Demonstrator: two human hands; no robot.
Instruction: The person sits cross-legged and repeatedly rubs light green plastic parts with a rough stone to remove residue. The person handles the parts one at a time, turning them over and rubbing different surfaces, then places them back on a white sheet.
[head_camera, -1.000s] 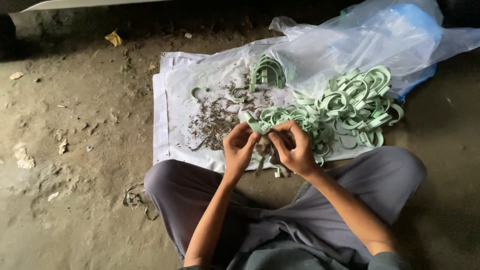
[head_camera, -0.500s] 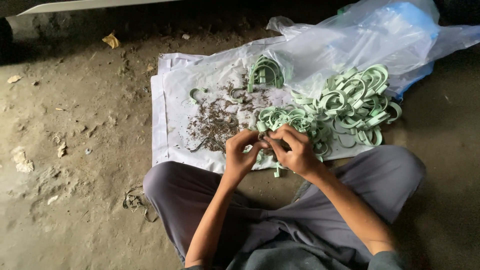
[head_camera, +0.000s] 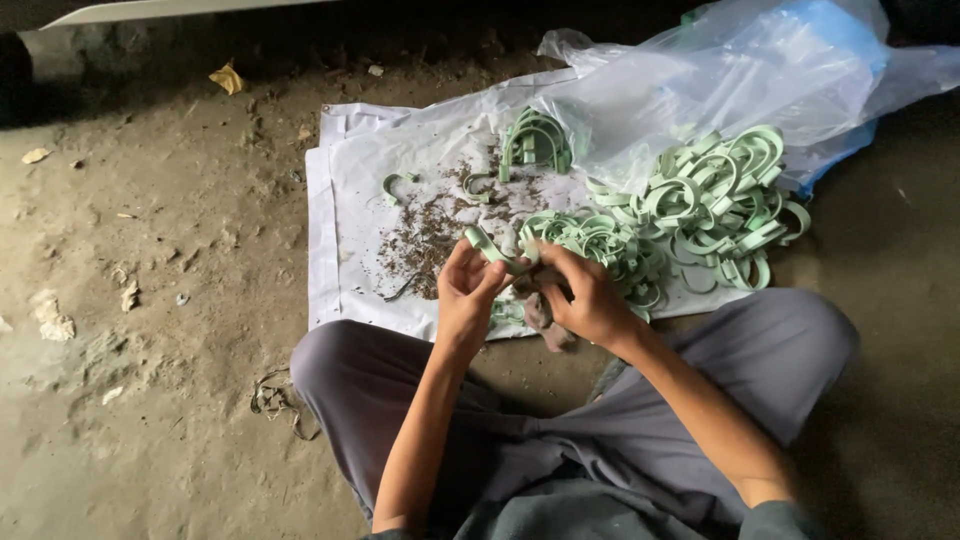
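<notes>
Both the left hand (head_camera: 468, 292) and the right hand (head_camera: 585, 295) pinch one pale green curved clip (head_camera: 492, 250) between their fingertips. It sits above the white sheet (head_camera: 345, 200), with the clip pile (head_camera: 700, 205) at two o'clock.

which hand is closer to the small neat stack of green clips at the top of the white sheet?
Left. The left hand sits below the stack of green clips and slightly to its left; the right hand is lower and further right, by the big loose pile.
</notes>
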